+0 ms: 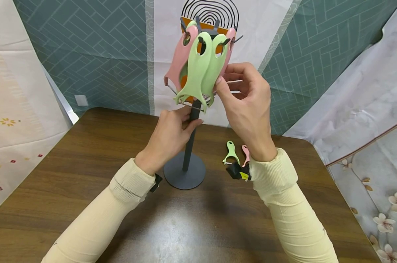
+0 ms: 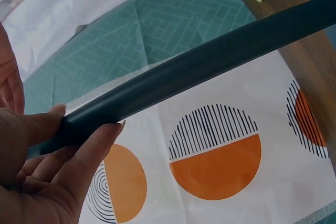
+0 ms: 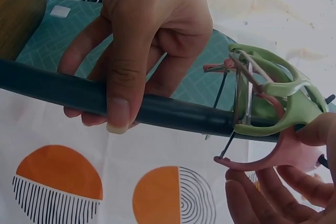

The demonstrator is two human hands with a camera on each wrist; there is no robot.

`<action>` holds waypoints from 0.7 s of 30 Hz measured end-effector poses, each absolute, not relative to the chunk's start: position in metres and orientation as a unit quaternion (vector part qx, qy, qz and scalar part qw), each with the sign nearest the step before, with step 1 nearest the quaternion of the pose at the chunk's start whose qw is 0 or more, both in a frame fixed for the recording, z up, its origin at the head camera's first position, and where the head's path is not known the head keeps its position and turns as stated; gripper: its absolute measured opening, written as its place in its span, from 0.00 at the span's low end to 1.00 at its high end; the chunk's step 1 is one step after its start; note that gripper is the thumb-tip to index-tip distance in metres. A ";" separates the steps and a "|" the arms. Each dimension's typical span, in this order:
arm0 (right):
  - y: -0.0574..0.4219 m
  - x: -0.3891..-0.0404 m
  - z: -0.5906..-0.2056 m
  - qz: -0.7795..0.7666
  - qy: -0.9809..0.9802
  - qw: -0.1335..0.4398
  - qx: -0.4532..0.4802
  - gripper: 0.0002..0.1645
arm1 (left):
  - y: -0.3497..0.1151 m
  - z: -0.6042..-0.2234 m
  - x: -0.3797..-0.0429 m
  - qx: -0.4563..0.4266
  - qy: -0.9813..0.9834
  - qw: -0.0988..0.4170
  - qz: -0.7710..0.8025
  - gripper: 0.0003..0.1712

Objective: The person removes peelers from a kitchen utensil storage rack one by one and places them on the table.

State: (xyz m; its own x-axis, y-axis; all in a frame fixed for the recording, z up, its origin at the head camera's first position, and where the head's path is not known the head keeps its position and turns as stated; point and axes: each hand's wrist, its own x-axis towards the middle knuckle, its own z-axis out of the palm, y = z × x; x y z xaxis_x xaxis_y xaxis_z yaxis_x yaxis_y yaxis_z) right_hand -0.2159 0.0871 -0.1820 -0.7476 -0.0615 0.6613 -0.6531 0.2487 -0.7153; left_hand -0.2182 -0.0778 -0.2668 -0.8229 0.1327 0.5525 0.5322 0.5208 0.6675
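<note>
My left hand (image 1: 172,131) grips the dark pole of a utensil stand (image 1: 192,135) just below the hanging peelers, fingers and thumb wrapped about it. The stand's round base rests on the table. From the hooks at its top hang several peelers, among them a green peeler (image 1: 198,69) in front and a pink peeler (image 1: 182,58) at the left. My right hand (image 1: 247,95) pinches another pink peeler (image 3: 294,153) on the right side, its thumb beside a neighbouring green one. That pink peeler's handle hole is at a hook, partly hidden behind the green ones.
A green peeler (image 1: 231,151) and a pink peeler (image 1: 245,153) lie on the brown table (image 1: 96,153), right of the base. The pink one is partly hidden by the right wrist. Behind the table hangs a patterned cloth (image 1: 119,54).
</note>
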 end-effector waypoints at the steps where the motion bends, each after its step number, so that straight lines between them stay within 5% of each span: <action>1: 0.087 -0.216 -0.182 0.565 -0.744 0.264 0.239 0.12 | -0.078 -0.267 -0.218 -0.197 -0.843 0.223 -0.448 0.07; 21: 0.087 -0.216 -0.179 0.585 -0.716 0.299 0.239 0.11 | -0.077 -0.267 -0.219 -0.193 -0.846 0.217 -0.448 0.08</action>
State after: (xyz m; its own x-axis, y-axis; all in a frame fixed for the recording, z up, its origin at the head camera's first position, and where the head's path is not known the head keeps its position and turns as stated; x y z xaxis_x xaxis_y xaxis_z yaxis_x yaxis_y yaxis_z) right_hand -0.2155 0.0870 -0.1790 -0.7077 0.0076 0.7064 -0.6907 0.2027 -0.6942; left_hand -0.2185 -0.0771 -0.2669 -0.8318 0.1314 0.5393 0.5200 0.5247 0.6741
